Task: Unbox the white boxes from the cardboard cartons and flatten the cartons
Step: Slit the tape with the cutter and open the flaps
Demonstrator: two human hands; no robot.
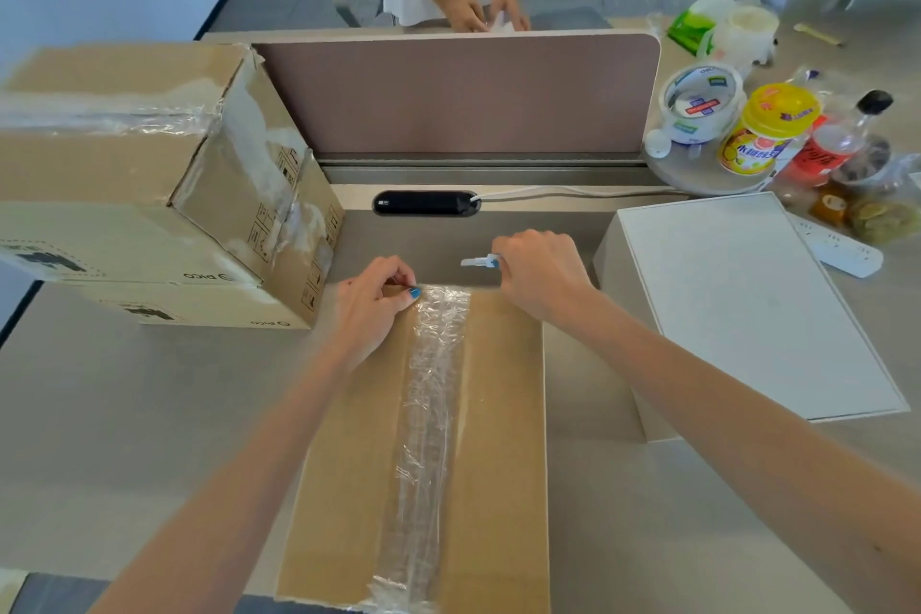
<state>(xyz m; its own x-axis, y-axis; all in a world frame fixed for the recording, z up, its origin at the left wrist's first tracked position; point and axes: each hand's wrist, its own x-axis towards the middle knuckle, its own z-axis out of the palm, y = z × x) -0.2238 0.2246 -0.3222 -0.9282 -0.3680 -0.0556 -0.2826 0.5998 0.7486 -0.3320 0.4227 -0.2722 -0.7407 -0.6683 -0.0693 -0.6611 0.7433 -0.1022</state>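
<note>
A closed cardboard carton (498, 439) lies in front of me, sealed down its middle by a strip of clear tape (433, 414). My left hand (371, 309) pinches the far end of that tape at the carton's far edge. My right hand (540, 277) grips a small white and blue cutter (478, 261), its blade pointing left just beyond the carton's far edge. A white box (747, 304) lies on the table to the right. Two more taped cartons (149, 175) are stacked at the left.
A pink desk divider (458, 90) stands across the back, with a black cable port (423, 203) before it. A tape roll (700, 102), a yellow-lidded jar (767, 130), bottles and snacks crowd the right rear. Another person's hands (483, 10) work beyond the divider.
</note>
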